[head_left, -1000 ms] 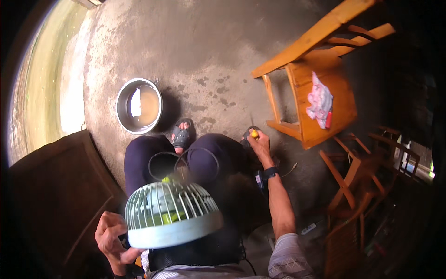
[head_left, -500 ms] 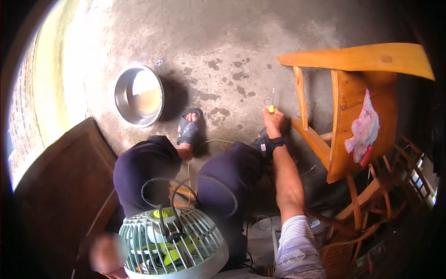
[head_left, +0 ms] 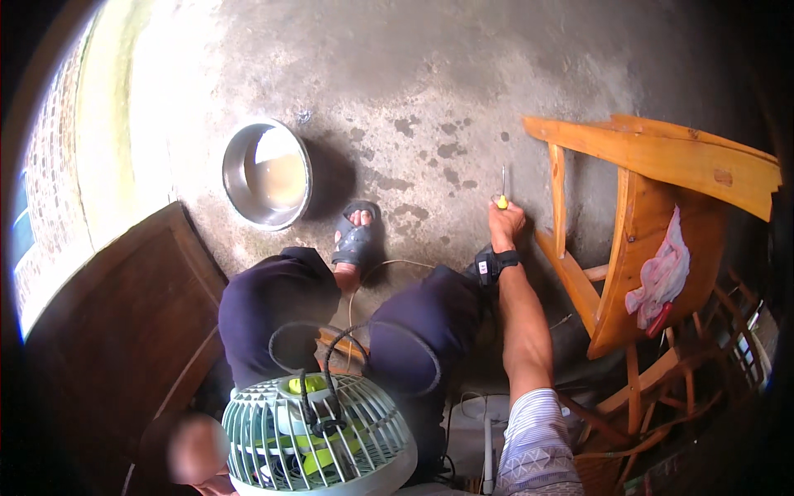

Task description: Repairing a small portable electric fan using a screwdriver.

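Note:
My right hand is closed around a screwdriver with a yellow handle, low over the concrete floor. Its thin metal shaft points away from me, and most of the handle is hidden in my fist. Just right of this hand, a varnished wooden chair lies tipped over. My left hand shows only in part at the bottom left, beside the pale green cage of a fan. Blur and the picture's edge hide its fingers.
A metal basin with cloudy water stands on the floor at the left. A pinkish cloth and a red-handled tool rest on the chair. A brown panel fills the lower left. More wooden frames stand at lower right.
The whole scene has slid slightly right and down in the picture as the head view shifted. My right hand still grips the screwdriver in about the same place over the floor.

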Demonstrator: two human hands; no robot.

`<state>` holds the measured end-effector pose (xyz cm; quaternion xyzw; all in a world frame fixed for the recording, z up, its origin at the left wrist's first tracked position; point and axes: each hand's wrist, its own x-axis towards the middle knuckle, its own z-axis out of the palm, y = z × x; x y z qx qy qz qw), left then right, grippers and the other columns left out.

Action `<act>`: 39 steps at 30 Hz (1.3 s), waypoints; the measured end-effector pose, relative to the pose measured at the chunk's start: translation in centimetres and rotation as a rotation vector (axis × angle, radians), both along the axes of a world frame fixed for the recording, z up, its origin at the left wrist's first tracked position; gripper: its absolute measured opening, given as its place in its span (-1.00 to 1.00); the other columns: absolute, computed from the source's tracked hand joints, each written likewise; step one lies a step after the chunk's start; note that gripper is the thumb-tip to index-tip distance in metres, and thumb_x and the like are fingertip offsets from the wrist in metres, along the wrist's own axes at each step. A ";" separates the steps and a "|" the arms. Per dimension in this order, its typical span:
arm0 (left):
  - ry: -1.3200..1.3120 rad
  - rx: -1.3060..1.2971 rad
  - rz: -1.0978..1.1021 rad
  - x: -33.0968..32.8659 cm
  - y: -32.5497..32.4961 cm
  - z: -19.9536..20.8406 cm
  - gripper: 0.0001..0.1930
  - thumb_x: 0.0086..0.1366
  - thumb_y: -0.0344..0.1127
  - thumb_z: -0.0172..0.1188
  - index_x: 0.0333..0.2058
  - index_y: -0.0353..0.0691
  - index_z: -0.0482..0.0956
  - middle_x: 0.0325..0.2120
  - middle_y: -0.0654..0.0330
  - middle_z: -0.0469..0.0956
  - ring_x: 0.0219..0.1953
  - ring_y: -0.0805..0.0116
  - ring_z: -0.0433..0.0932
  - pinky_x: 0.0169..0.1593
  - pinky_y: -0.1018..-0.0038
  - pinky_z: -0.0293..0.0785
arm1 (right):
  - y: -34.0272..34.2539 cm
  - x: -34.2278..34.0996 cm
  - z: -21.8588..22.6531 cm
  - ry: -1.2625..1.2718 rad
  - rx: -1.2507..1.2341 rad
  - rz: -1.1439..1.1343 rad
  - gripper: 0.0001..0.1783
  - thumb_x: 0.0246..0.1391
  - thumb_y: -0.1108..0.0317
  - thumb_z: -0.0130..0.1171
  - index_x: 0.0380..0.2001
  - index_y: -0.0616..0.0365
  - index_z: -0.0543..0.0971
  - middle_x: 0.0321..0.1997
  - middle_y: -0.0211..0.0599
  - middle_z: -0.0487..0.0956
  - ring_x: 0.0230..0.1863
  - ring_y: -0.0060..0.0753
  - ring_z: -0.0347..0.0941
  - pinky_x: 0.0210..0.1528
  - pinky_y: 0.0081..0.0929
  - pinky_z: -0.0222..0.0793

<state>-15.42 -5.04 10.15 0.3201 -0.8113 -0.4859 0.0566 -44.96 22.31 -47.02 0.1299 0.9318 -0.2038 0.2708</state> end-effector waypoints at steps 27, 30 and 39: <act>0.246 -0.163 -0.209 7.9 -0.2 0.6 -0.53 0.09 -0.17 0.63 -0.12 -0.27 0.63 -0.33 0.08 0.56 -0.35 0.12 0.60 -0.31 0.31 0.50 | -1.0 11.2 51.9 0.073 -1.197 0.322 -0.92 0.22 0.54 0.18 -0.21 0.24 0.57 -0.28 -0.13 0.56 -0.46 -0.57 0.36 -0.45 -0.60 0.30; 0.358 -0.155 -0.232 9.2 0.9 0.2 -0.53 0.11 -0.18 0.61 -0.11 -0.27 0.62 -0.33 0.08 0.55 -0.33 0.10 0.59 -0.31 0.28 0.48 | -2.9 14.5 57.4 0.076 -1.241 0.475 -0.91 0.17 0.59 0.22 -0.24 0.26 0.61 -0.27 -0.12 0.64 -0.41 -0.59 0.44 -0.40 -0.63 0.38; 0.549 -0.208 -0.331 12.5 2.5 0.0 -0.55 0.06 -0.28 0.61 -0.12 -0.29 0.63 -0.30 0.08 0.60 -0.30 0.09 0.64 -0.26 0.28 0.55 | -4.8 20.9 60.0 0.403 -0.713 0.729 -0.92 0.17 0.58 0.35 -0.25 0.31 0.67 -0.27 -0.35 0.71 -0.20 -0.57 0.60 -0.08 -0.55 0.49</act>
